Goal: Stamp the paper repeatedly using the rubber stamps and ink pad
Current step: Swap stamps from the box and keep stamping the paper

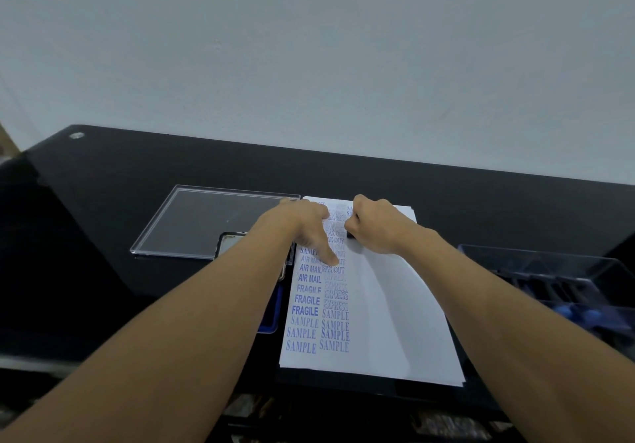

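A white sheet of paper lies on the black table, its left side filled with blue prints reading SAMPLE, FRAGILE, AIR MAIL, EXPRESS and FAX OUT. My left hand rests flat on the upper left of the sheet, thumb stretched toward the FAX OUT prints. My right hand is curled round a small dark rubber stamp, pressing it down on the upper middle of the paper; only the stamp's lower edge shows. The blue ink pad peeks out left of the paper, under my left forearm.
A clear plastic lid lies at the left of the paper. A clear tray holding several dark stamps with blue parts stands at the right. The table's far edge meets a pale wall.
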A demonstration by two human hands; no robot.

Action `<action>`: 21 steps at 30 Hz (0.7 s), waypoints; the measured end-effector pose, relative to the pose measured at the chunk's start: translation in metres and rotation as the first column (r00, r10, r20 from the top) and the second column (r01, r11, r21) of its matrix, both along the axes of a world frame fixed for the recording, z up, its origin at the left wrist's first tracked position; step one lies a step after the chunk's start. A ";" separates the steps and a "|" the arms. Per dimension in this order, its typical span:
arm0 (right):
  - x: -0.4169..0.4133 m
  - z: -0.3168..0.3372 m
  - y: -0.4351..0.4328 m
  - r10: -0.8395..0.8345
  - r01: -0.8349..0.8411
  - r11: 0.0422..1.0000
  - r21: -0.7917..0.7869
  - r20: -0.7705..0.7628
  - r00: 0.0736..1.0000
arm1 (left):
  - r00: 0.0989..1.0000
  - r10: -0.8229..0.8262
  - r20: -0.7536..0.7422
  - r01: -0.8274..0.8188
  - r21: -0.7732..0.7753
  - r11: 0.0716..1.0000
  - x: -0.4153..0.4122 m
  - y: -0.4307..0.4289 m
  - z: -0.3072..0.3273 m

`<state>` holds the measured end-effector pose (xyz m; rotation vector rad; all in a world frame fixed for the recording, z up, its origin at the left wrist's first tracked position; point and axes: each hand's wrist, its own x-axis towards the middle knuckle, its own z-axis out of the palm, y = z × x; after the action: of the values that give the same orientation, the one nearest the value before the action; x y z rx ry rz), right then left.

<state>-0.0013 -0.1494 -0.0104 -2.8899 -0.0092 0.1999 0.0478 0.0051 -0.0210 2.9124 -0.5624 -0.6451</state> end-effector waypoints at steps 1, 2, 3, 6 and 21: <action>0.002 -0.001 -0.002 0.012 -0.012 1.000 -0.003 0.001 1.000 | 1.000 -0.001 0.002 0.001 0.000 1.000 0.001 0.000 -0.001; 0.004 -0.003 -0.002 0.009 -0.009 1.000 -0.001 0.015 1.000 | 1.000 -0.002 0.003 0.002 -0.001 1.000 0.001 0.000 -0.001; 0.005 -0.005 -0.003 0.011 -0.011 1.000 -0.004 0.024 1.000 | 1.000 -0.001 0.003 0.001 -0.002 1.000 0.002 0.000 -0.002; 0.006 -0.006 -0.002 0.001 -0.001 1.000 -0.007 0.003 1.000 | 1.000 0.009 -0.004 -0.009 -0.004 1.000 0.002 0.001 -0.002; 0.005 -0.006 -0.002 0.014 -0.014 1.000 -0.004 0.019 1.000 | 1.000 -0.003 -0.001 0.003 0.001 1.000 0.002 0.000 -0.003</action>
<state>0.0033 -0.1515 -0.0160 -2.8966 -0.0324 0.1748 0.0500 0.0055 -0.0245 2.9124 -0.5660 -0.6479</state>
